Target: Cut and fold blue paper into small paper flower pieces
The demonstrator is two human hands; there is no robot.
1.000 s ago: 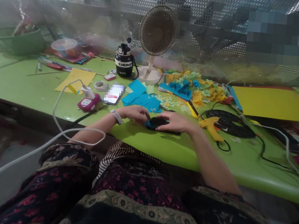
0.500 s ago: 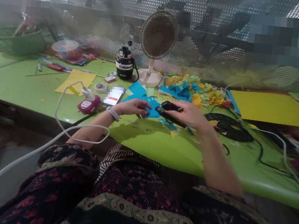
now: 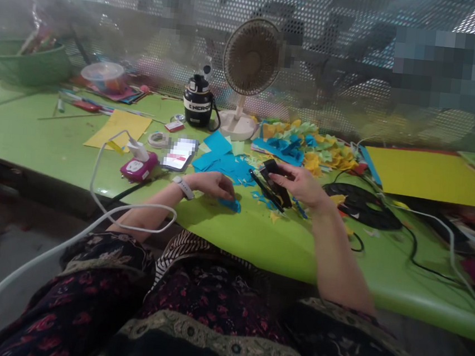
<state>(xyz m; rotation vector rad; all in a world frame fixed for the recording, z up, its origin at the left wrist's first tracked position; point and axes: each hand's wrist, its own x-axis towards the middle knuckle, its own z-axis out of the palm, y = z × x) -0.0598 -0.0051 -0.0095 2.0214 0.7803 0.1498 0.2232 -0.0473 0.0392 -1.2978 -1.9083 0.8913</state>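
My left hand is low over the green table, its fingers closed on a small blue paper piece. To the right, my right hand grips a black stapler, whose long arms stand apart and point toward me. Beyond both hands lie flat blue paper sheets with small pale green pieces. Blue and yellow paper scraps are scattered below the stapler.
Crumpled paper flowers are heaped at the back, near a fan and a black bottle. A phone and a purple plug adapter lie left. A white cable crosses my left forearm; yellow sheets lie right.
My left hand has come nearer the table's front edge with the blue paper piece, away from the stapler. The stapler has tilted in my right hand and its arms show wider apart.
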